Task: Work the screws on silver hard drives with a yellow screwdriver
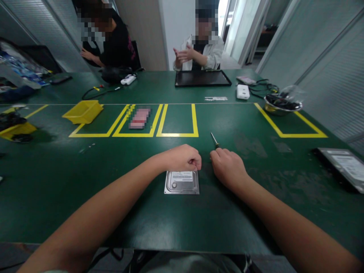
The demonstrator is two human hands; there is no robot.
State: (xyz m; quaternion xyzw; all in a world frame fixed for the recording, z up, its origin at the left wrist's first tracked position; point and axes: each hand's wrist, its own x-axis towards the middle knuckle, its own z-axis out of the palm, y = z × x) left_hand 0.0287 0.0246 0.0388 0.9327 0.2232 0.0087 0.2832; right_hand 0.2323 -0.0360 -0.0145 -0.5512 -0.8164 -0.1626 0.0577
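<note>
The metal drive lies flat on the green counter, in front of the person, with its label facing up. The left hand is over the far end of the drive, fingers curled in — I cannot tell if that grip has something in it. The right hand is just beside, with its grip wrapped around the handle of a screwdriver. The thin tip points up and away, clear of the drive.

Far to the right is another drive, dark at its side. Past the hands, yellow tape makes boxes on the counter. A yellow bin sits on the tape, and a pink thing — too blurry to name — is in the next box. A metal bowl of dark bits is to the right. Farther back is a black tray, with a person behind it, both hands up.
</note>
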